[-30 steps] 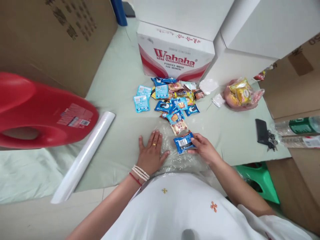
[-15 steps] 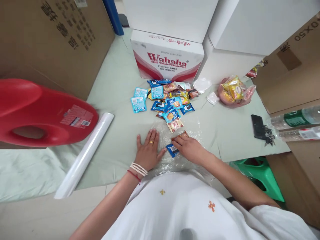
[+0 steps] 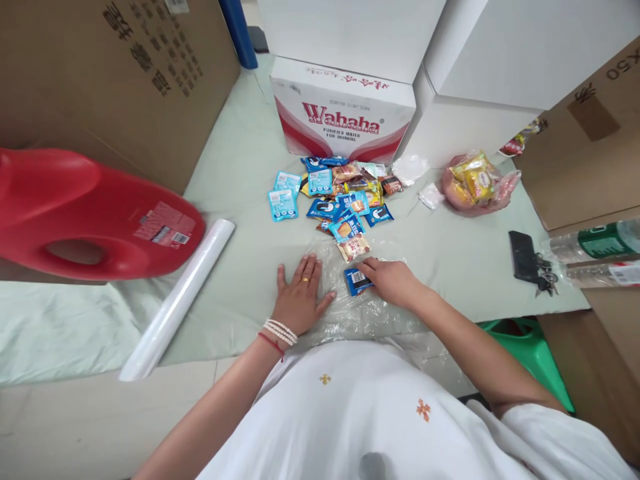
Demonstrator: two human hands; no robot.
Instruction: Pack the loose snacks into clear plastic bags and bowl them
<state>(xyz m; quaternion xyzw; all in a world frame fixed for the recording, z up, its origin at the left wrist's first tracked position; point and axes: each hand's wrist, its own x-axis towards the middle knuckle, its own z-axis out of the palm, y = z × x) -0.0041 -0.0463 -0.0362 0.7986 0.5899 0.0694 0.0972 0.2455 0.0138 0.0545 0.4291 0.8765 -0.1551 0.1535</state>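
- Head view: the left hand (image 3: pixel 301 293) lies flat on a thin clear plastic sheet (image 3: pixel 370 313). Its fingers are spread wide and it holds nothing. Pressing flat like this looks like a way to keep the crinkly sheet from sliding.
- Head view: the right hand (image 3: pixel 395 281) rests on a small blue snack packet (image 3: pixel 357 281). The fingers are bent down over the packet's right end, not closed in a fist. I cannot tell if the thumb is gripping under it or if the hand just presses it down.
- Head view: the blue packet lies on the plastic sheet, between the two hands, close to the person's body.
- Head view: a pale packet with a cookie picture (image 3: pixel 353 248) sits just past the blue one, at the far edge of the sheet.
- Head view: a pile of more snack packets (image 3: pixel 335 197) lies further away on the green cloth (image 3: pixel 240 200), within easy reach.
- Head view: a white and red Wahaha box (image 3: pixel 345 117) stands behind the pile.
- Head view: a pink bag of snacks (image 3: pixel 477 183) sits to the right, apart from the pile.
- Head view: a white roll (image 3: pixel 177 300) and a big red jug (image 3: pixel 95 213) lie off to the left.
- Head view: a black phone with keys (image 3: pixel 527 261) and water bottles (image 3: pixel 595 243) are on the right.
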